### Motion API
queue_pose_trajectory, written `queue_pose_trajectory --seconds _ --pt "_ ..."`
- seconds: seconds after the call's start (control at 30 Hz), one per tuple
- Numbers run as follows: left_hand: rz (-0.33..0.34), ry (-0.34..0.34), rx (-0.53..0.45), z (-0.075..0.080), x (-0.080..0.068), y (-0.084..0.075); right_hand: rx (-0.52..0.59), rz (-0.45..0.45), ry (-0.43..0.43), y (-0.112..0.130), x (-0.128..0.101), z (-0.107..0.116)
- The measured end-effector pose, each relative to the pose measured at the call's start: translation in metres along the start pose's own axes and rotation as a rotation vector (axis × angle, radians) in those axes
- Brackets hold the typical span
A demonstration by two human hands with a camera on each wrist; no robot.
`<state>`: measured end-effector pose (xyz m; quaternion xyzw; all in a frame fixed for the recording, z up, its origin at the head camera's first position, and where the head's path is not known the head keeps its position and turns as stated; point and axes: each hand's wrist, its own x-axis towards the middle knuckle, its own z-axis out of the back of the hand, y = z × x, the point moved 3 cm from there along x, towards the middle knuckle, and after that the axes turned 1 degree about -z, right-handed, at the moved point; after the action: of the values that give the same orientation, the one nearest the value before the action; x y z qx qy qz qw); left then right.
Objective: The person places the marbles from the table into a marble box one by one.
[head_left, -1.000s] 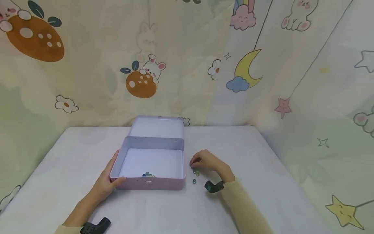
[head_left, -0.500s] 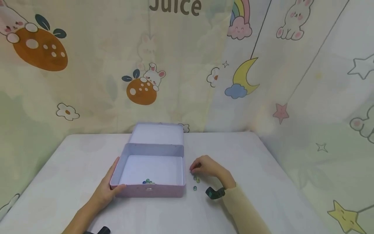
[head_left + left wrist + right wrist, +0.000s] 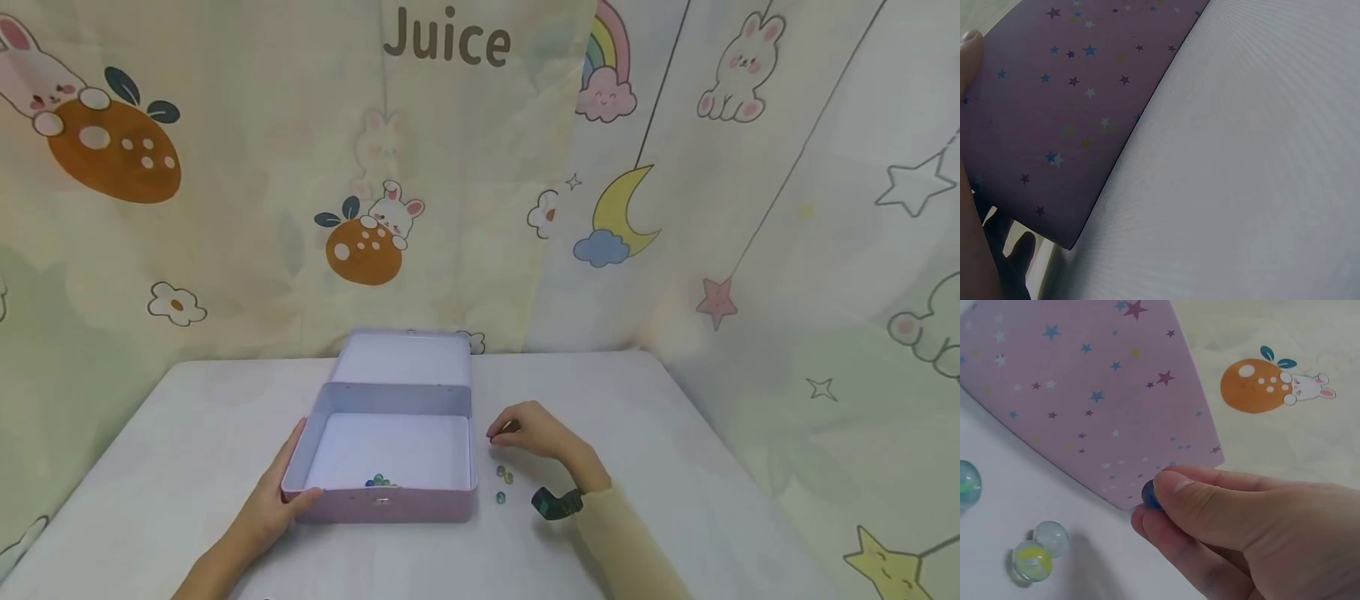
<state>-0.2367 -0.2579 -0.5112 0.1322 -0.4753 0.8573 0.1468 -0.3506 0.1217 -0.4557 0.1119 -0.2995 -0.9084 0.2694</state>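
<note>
The right hand [image 3: 536, 433] hovered just beside the right wall of the open tin box [image 3: 382, 505], its grip pinched on a dark blue marble [image 3: 1149, 495] between thumb and fingertips [image 3: 1175, 484] — the right wrist view showed it plainly, held just off the star-printed side of the box. Under that hand three loose marbles lay on the desk [image 3: 675, 467]: a yellow-centred marble [image 3: 1031, 560] touching a clear bluish marble [image 3: 1051, 538], and a green-tinted marble [image 3: 967, 484] a little apart at the left edge of that view. In the head view the pair [image 3: 505, 475] sat near the box's right wall, the third [image 3: 500, 497] nearer the person. The left hand [image 3: 273, 500] gripped the box's near left corner, thumb curled over the front rim, fingers along the left wall. Inside, a small cluster of marbles [image 3: 378, 481] rested against the front wall. The lid [image 3: 405, 358] leaned back toward the cartoon-printed curtain [image 3: 225, 208]. A dark wrist strap [image 3: 557, 502] showed on the right wrist
</note>
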Motion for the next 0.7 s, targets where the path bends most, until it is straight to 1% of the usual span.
queue_pose_trajectory --seconds 0.23,0.4,0.57,0.67,0.7 --pt "0.019 0.001 -0.003 -0.001 -0.001 -0.002 0.011 0.038 -0.006 0.01 -0.002 0.01" --pt "0.011 0.003 -0.026 -0.004 0.0 -0.001 0.001 0.057 -0.011 0.018 -0.003 0.02" --pt "0.004 -0.001 -0.028 -0.005 0.0 0.001 -0.007 0.085 -0.024 0.032 -0.001 0.03" --pt "0.01 -0.003 -0.033 -0.003 -0.001 0.002 -0.008 0.104 -0.018 0.041 0.004 0.035" --pt "0.009 -0.005 -0.033 -0.002 -0.001 0.003 -0.008 0.122 -0.014 0.045 0.006 0.036"
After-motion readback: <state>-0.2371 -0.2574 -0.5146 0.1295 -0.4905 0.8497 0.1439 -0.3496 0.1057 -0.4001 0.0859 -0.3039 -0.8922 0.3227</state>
